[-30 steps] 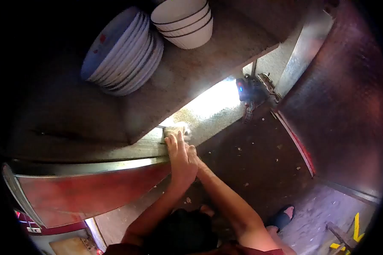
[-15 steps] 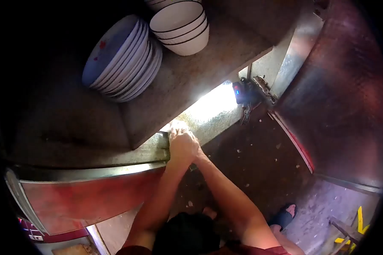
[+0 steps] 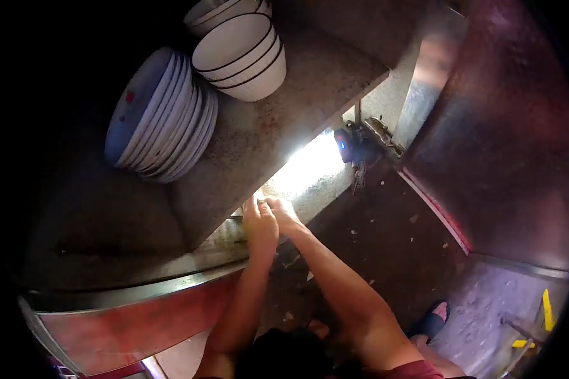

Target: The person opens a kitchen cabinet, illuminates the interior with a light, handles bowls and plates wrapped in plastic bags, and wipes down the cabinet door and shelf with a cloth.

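Just below the edge of the upper shelf [image 3: 310, 129], my left hand [image 3: 259, 222] and my right hand [image 3: 282, 213] are close together over a brightly lit ledge [image 3: 325, 189]. The fingers of both hands are bent inward and meet near the shelf edge. Glare and the shelf partly hide the fingertips, so whatever is between them cannot be made out. To the right of my hands, a small dark lamp-like device [image 3: 344, 146] with a blue light sits beside the bright patch.
On the shelf stand a tilted stack of white plates [image 3: 186, 129] and a stack of white dark-rimmed bowls [image 3: 250, 69]. A red panel [image 3: 139, 325] lies lower left. A large metal panel [image 3: 487, 145] borders the right. Scraps dot the dark floor [image 3: 360, 252].
My hands were overlapped and are now side by side, with my right hand more visible. The view has shifted, so the plates and bowls appear further left and lower.
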The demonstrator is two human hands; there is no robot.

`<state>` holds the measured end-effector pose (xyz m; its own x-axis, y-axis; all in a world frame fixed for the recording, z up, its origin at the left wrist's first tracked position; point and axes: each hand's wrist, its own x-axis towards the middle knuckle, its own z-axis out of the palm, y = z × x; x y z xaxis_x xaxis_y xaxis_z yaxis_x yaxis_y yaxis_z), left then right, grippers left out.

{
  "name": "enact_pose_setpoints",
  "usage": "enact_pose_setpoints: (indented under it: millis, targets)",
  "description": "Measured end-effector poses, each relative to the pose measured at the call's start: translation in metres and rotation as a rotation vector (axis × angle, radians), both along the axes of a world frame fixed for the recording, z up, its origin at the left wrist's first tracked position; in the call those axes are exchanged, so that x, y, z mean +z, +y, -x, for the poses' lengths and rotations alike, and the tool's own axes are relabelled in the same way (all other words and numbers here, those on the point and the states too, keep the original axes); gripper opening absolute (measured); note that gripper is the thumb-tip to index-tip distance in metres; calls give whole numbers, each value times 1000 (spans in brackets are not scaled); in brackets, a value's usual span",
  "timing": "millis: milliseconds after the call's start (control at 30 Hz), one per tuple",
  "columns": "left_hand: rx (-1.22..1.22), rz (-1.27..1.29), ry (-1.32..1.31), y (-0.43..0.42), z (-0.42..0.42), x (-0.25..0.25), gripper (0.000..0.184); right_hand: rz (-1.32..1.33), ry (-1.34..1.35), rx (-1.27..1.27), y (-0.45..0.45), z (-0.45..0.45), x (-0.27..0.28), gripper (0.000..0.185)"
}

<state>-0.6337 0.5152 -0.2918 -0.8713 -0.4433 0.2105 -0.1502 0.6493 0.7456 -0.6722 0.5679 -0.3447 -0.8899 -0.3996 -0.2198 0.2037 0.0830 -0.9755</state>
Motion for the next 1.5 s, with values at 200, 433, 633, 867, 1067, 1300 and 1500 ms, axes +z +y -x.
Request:
enact_pose_setpoints:
  millis: [200,433,633,867,1067,1300,1500]
  targets:
    - [120,-419,-15,16,8,-5,37,-191,196,-267,24,36,7,42]
    - [103,-450,63,8,32,-30,36,-447,534,86,-4,28,-17,37]
    - [5,-241,-67,-34,-9,-84,24,-489,820,335,-3,-22,-42,34]
    - [-15,-136,-269,7,-24,-36,40,-544,798,407,90,-20,-16,20]
    - [195,-250,-111,20,51,-75,57,-509,760,-359,89,6,-29,23]
    - [-49,-288,-232,13,37,-113,50,-659,571,16,100,4,-27,38]
    - [97,-972,-61,42,14,-64,44,23,192,-271,100,34,40,34]
